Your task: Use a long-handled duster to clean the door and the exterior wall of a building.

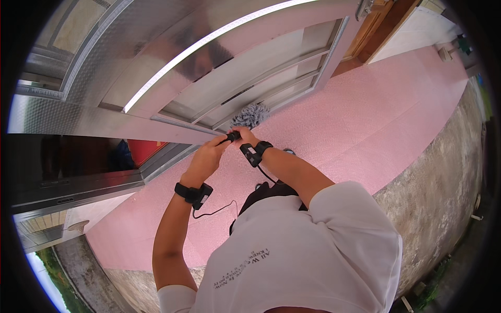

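Note:
Both my hands are on the black handle (233,135) of a duster, in front of a metal door. My left hand (204,159) has its fingers around the handle's near end. Close beside it, my right hand (245,137) grips the handle a little farther along. The grey fluffy duster head (252,114) shows just beyond my hands, against or close to the low part of the shiny metal door (172,86). Whether it touches the door I cannot tell. Most of the duster's shaft is hidden behind my hands.
The door stands open over a pink floor (352,117). At the left is a dark doorway with a metal sill (166,162) and something red (146,150) inside. A wooden door (366,29) stands at the upper right. A weathered concrete strip (434,176) borders the floor.

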Demonstrator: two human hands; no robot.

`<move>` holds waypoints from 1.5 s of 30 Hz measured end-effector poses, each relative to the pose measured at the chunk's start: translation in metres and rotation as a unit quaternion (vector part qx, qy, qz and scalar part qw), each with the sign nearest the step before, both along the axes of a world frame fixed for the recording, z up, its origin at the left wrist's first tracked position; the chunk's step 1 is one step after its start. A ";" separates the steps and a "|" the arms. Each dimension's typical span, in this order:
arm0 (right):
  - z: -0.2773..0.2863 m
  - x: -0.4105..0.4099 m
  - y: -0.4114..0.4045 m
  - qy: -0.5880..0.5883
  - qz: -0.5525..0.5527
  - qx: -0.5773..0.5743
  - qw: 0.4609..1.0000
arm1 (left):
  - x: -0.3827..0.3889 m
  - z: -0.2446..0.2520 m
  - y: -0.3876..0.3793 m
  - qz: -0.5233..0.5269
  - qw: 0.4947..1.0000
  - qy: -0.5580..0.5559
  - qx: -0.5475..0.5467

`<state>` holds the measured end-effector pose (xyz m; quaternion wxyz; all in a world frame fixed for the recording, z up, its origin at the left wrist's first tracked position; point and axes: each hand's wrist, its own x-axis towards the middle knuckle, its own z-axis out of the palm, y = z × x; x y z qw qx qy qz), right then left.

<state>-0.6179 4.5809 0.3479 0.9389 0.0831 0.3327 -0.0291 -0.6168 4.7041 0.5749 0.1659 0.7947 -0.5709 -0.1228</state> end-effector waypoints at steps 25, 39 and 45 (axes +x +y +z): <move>0.007 -0.034 -0.215 -0.027 0.047 -0.105 0.993 | 0.005 -0.030 -0.192 -0.038 0.998 -0.017 -0.038; 0.087 0.001 0.071 -0.179 0.406 -0.043 0.895 | -0.056 0.070 0.082 0.200 0.966 -0.154 -0.052; 0.157 -0.026 0.174 -0.251 0.450 -0.012 0.857 | -0.118 0.123 0.178 0.278 0.935 -0.208 -0.076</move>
